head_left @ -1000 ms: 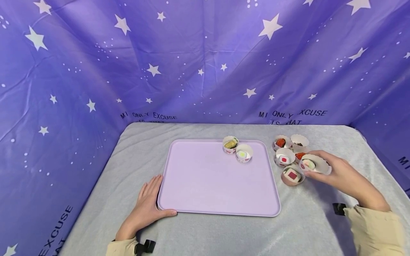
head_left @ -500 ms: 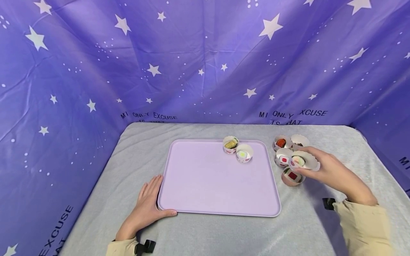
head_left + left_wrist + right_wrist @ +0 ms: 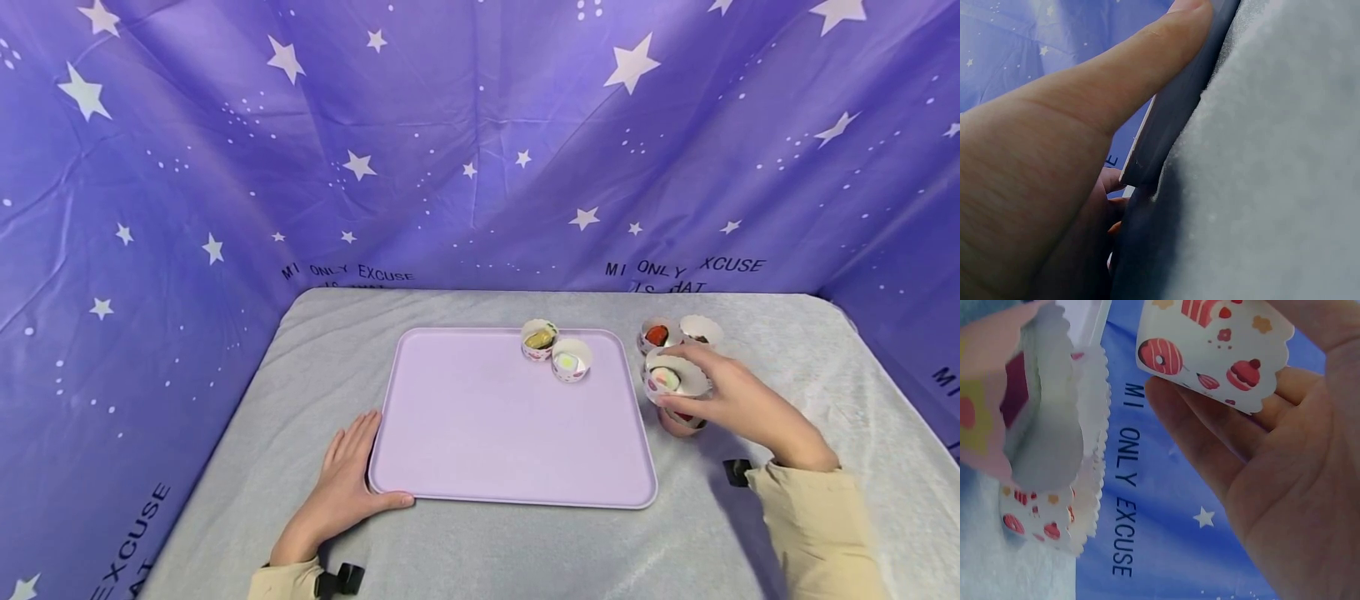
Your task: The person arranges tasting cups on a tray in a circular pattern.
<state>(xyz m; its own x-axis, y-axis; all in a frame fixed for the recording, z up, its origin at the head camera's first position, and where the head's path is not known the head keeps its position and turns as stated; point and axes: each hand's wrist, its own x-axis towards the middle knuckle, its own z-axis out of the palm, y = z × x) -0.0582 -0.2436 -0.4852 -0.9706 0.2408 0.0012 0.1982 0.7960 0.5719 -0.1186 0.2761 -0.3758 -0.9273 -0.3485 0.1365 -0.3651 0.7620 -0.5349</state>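
Table (image 3: 525,550), grey-covered. Left hand (image 3: 347,482): fingers straight, thumb apart, at the near left corner of a lilac tray (image 3: 495,433). Pink cup (image 3: 678,427): on the table, just right of the tray. Right hand (image 3: 738,404): grips a filled white cup (image 3: 693,379) above the table. Two cups (image 3: 572,374): stand at the tray's far right corner. Further pair (image 3: 701,325): on the table, beyond the white cup. Curtain (image 3: 450,208): purple, starred, behind the table.
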